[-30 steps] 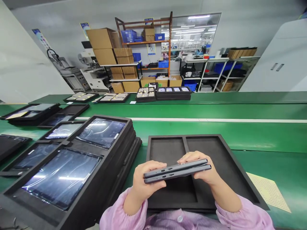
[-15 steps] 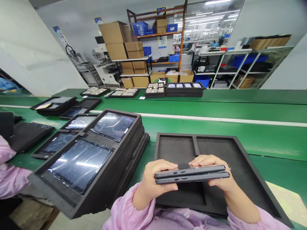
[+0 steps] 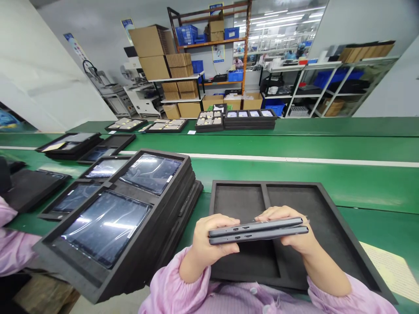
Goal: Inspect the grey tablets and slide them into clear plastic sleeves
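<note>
Two thin grey tablets [image 3: 255,231] lie one on top of the other, edge-on to me, with small port openings along the near edges. My left hand [image 3: 209,237] grips their left end, thumb below and fingers above. At the right end my right hand [image 3: 291,224] holds the same pair. The hands and tablets are above a black foam tray [image 3: 304,209] with recessed compartments. To the left, a stack of black foam trays [image 3: 170,209] bears tablets with shiny dark screens [image 3: 106,226] in its top tray.
Beyond runs a green bench [image 3: 294,174] with a white line. Along its far side stand trays of small parts [image 3: 166,125] and other trays [image 3: 250,120]. A co-worker's sleeve [image 3: 19,248] shows at left. A printed yellow sheet [image 3: 389,266] lies at right.
The two tablets have risen slightly in the picture, along with both hands, and their right end is tilted up a little more. Both hands keep their grip. The whole view has shifted a little.
</note>
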Demonstrator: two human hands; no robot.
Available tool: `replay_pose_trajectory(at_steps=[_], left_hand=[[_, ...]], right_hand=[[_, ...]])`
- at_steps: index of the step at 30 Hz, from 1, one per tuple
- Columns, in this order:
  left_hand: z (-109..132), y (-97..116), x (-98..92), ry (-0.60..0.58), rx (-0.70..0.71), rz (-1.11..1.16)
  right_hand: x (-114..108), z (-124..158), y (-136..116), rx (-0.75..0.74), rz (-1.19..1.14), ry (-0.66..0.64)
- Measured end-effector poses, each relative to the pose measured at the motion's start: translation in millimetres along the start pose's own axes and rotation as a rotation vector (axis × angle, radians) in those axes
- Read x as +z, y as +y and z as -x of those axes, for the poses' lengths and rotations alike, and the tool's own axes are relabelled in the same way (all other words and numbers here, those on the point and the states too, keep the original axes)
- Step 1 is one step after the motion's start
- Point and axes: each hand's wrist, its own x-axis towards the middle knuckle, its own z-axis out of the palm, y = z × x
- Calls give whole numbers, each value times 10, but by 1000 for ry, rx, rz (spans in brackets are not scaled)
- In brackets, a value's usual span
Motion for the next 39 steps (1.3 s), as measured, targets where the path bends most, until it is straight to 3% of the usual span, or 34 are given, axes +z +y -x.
replay_pose_trajectory(at_steps=[5,7,10,11,13,17,23,39], left_hand=[[-15,-11,-10,20,-16,29],[-29,-8,-19,47,-59,52],[-52,3,-22,74,-143,72],[-58,8,-19,72,-165,69],[-64,19,-10,72,-198,54],[-54,30,6,76,-190,70],[-42,35,3,48,-179,60],[-41,23,-5,29,-126,-6]], right_hand=[[-5,-49,-41,-24,103,17],[27,-71,-161,-126,378,94],[181,-97,-436,-427,968,313],[259,-107,-527,-519,1108,331],[427,-136,-663,-621,1248,237],[676,-218,-695,-639,1242,79],[715,-252,-598,-639,1215,72],[786,-235,-649,-617,1248,77]])
